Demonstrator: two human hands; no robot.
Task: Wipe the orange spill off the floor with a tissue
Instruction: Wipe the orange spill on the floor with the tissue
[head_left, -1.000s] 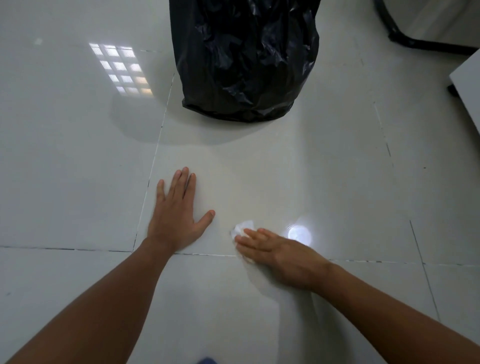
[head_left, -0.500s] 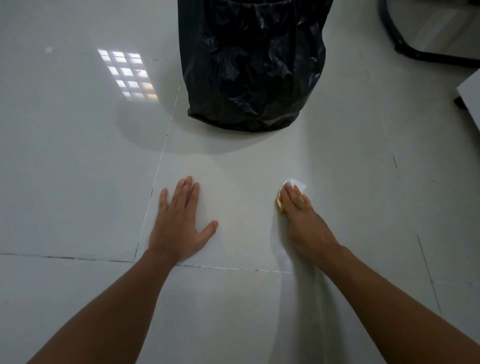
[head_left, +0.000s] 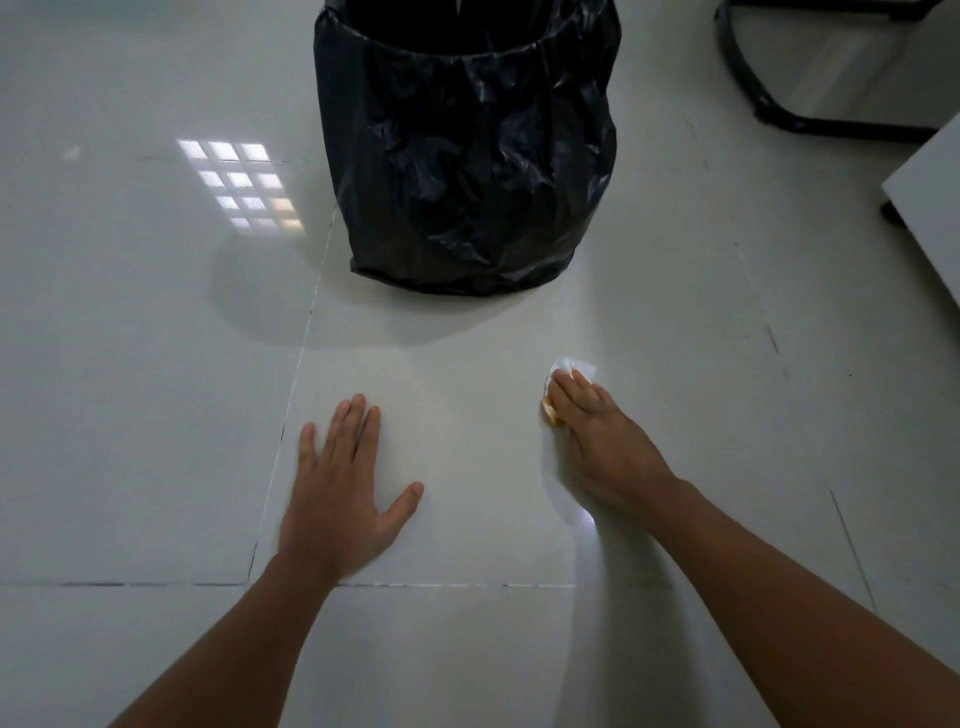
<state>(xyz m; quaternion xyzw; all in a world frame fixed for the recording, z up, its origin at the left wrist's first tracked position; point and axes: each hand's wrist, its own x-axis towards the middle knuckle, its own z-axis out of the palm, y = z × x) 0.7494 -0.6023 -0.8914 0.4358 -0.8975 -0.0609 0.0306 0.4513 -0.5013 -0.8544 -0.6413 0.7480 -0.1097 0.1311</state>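
My right hand (head_left: 602, 447) presses a white tissue (head_left: 574, 366) flat against the pale tiled floor (head_left: 467, 415). The tissue peeks out beyond my fingertips, and its left edge under my fingers is stained orange (head_left: 550, 413). No separate orange puddle shows on the tiles around it; whatever lies under my palm is hidden. My left hand (head_left: 340, 493) rests flat on the floor to the left, fingers spread, holding nothing.
A bin lined with a black plastic bag (head_left: 467, 156) stands on the floor just beyond my hands. A black curved chair base (head_left: 779, 114) is at the far right, and a white furniture edge (head_left: 930, 208) juts in at the right border.
My right hand slid the tissue from near my left hand's thumb out to the right and away from me. My left hand stayed planted. The view tilted up, showing more of the bin.
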